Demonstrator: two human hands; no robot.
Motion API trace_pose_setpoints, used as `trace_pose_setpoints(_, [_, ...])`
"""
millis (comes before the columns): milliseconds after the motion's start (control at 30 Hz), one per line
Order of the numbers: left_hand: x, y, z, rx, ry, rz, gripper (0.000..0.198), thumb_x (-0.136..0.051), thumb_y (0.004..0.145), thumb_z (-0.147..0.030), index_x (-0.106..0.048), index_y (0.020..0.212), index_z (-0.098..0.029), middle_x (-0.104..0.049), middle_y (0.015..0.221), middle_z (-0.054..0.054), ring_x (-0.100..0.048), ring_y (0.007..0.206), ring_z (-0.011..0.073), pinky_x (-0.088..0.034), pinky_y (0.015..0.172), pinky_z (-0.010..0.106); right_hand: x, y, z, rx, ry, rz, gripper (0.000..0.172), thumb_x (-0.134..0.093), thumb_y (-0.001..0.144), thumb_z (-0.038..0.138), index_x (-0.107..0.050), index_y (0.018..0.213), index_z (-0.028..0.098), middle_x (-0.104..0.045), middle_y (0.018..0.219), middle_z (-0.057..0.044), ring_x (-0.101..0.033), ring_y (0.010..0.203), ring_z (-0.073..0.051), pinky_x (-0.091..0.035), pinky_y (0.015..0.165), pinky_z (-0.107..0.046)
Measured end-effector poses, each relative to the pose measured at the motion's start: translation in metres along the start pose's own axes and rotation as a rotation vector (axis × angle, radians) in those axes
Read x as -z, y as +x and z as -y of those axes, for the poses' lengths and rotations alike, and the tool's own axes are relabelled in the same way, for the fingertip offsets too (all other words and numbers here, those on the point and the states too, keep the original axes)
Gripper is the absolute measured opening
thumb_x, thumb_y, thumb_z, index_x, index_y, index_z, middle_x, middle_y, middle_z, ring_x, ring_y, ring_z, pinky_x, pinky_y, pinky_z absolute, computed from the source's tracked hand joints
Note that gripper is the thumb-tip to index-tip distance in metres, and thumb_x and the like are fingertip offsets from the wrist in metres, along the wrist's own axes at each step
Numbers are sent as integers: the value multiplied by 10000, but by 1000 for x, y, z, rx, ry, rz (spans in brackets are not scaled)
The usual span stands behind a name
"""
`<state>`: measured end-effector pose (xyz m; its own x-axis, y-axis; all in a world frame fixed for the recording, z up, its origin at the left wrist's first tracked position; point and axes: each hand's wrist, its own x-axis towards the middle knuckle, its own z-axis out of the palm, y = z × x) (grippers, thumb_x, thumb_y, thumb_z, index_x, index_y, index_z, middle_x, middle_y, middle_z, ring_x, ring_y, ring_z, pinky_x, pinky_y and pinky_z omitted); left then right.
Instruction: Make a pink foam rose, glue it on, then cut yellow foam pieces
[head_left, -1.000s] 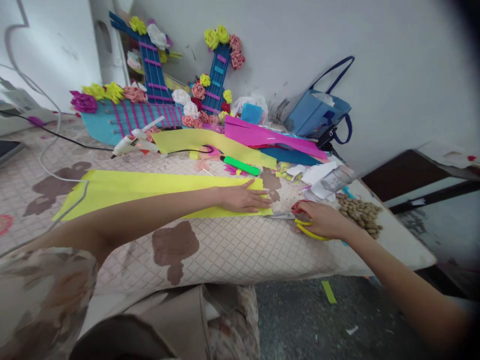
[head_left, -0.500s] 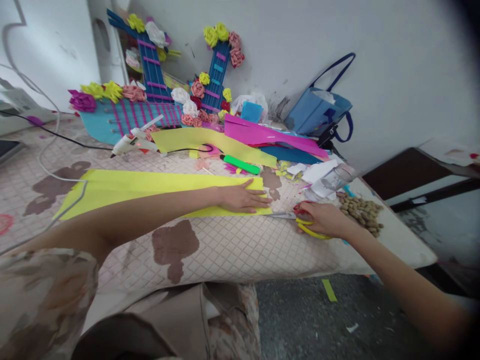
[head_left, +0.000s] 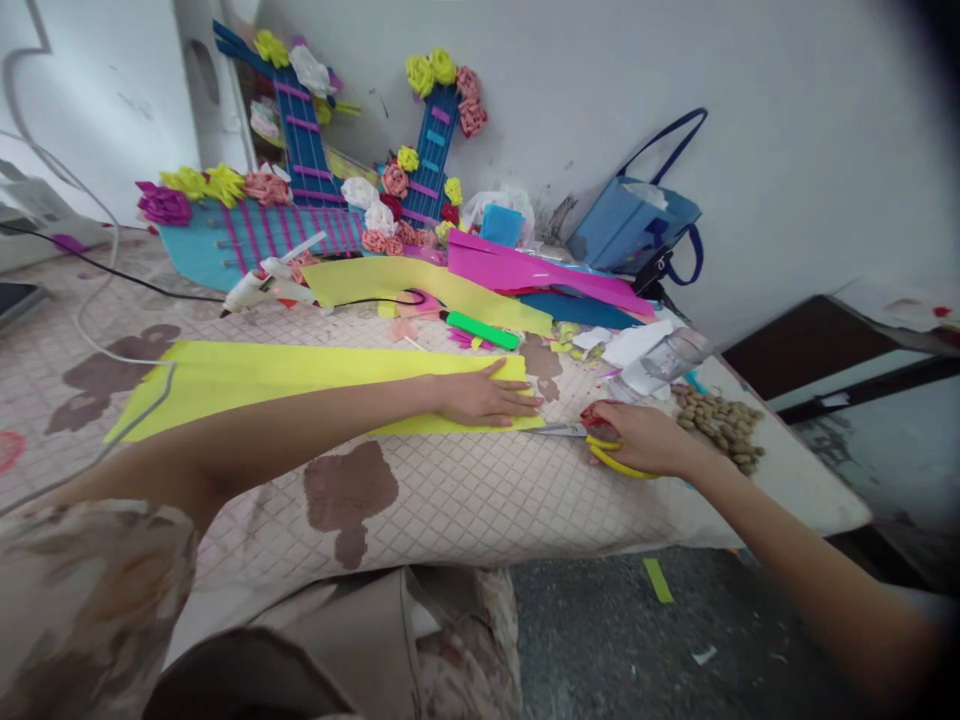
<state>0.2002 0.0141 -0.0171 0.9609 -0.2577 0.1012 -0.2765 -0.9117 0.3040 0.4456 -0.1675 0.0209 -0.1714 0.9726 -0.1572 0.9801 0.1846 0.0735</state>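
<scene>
A long yellow sheet of paper [head_left: 247,370] lies across the table. My left hand [head_left: 486,395] rests flat on its right end, fingers stretched out, with the forearm crossing over the sheet. My right hand [head_left: 637,438] grips a pair of scissors [head_left: 622,465] with yellow and red handles, just right of the sheet. The scissors' blades point left and reach the sheet's lower right corner; whether paper sits between them I cannot tell. A capped green marker [head_left: 482,330] lies above the left hand.
Behind are a glue gun [head_left: 262,290], pale yellow paper [head_left: 427,285], magenta paper [head_left: 540,270] and flower-decorated paper guitars [head_left: 259,240]. To the right stand a clear plastic bottle [head_left: 664,360], a heap of peanuts [head_left: 720,425] and a blue bag [head_left: 630,220]. A white cord [head_left: 142,408] crosses the sheet's left end.
My right hand and the scissors have shifted slightly left, bringing the blades a little further over the sheet's corner. The left hand stays in place on the paper.
</scene>
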Motion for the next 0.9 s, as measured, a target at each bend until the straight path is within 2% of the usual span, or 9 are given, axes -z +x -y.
trace_pose_setpoints(300, [0, -1, 1, 13, 0, 16, 486, -242, 936, -408, -264, 1414, -326, -252, 1484, -35, -165, 1388, 195, 109, 1106, 464, 4, 3, 5, 23, 9, 17, 392, -579, 742, 477, -552, 1009, 192, -674, 910, -79, -640, 790, -226, -423, 626, -288])
trace_pose_setpoints(533, [-1, 0, 2, 6, -4, 4, 479, -256, 937, -394, -280, 1409, -320, -258, 1480, -36, -185, 1382, 204, 131, 1099, 477, -2, -2, 1, 18, -20, 8, 369, -553, 759, 514, -573, 967, 209, -689, 846, -69, -651, 755, -232, -420, 596, -288])
trace_pose_setpoints(667, [-1, 0, 1, 20, -35, 1, 473, -272, 932, -397, -301, 1400, -332, -262, 1477, -45, -178, 1384, 194, 133, 1103, 458, -2, -4, 3, 21, -19, -31, 371, -572, 743, 496, -568, 975, 207, -684, 882, -77, -646, 772, -234, -423, 599, -289])
trace_pose_setpoints(900, [-1, 0, 1, 5, -29, -6, 474, -250, 936, -397, -299, 1402, -324, -265, 1477, -36, -185, 1382, 204, 133, 1098, 470, 6, 1, 13, 19, 9, 10, 382, -573, 747, 487, -539, 996, 198, -667, 929, -77, -633, 798, -227, -432, 631, -295])
